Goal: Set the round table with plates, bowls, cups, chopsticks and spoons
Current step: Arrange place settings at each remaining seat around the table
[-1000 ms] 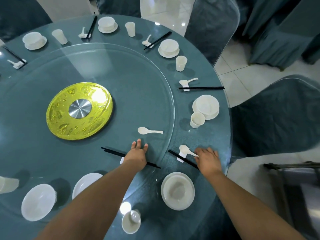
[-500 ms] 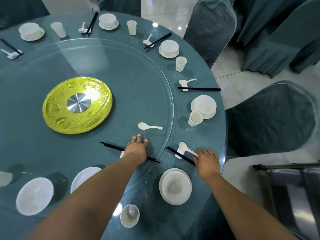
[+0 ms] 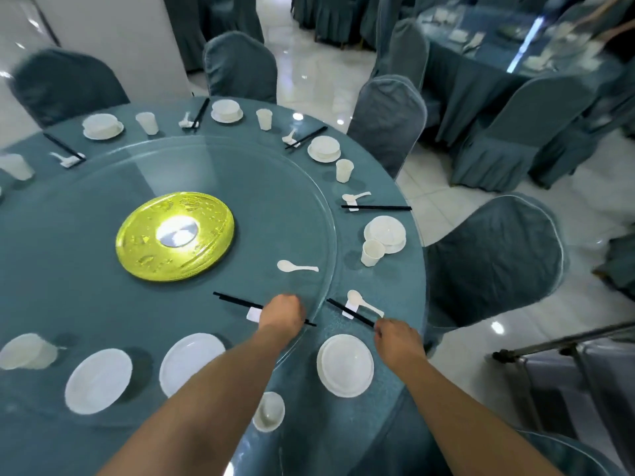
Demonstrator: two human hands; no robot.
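The left hand [image 3: 282, 312] lies on the black chopsticks [image 3: 240, 303] on the glass turntable [image 3: 309, 207], its fingers curled over them, while the right hand [image 3: 395, 336] pinches the end of a second pair [image 3: 348, 312] on the surface, just beyond the plate [image 3: 345, 365].

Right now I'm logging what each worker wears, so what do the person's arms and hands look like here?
Both forearms are bare as far as the frame shows: no sleeves, gloves, watch or wristband. The left hand and right hand show no rings that I can make out, though the picture is slightly blurred.
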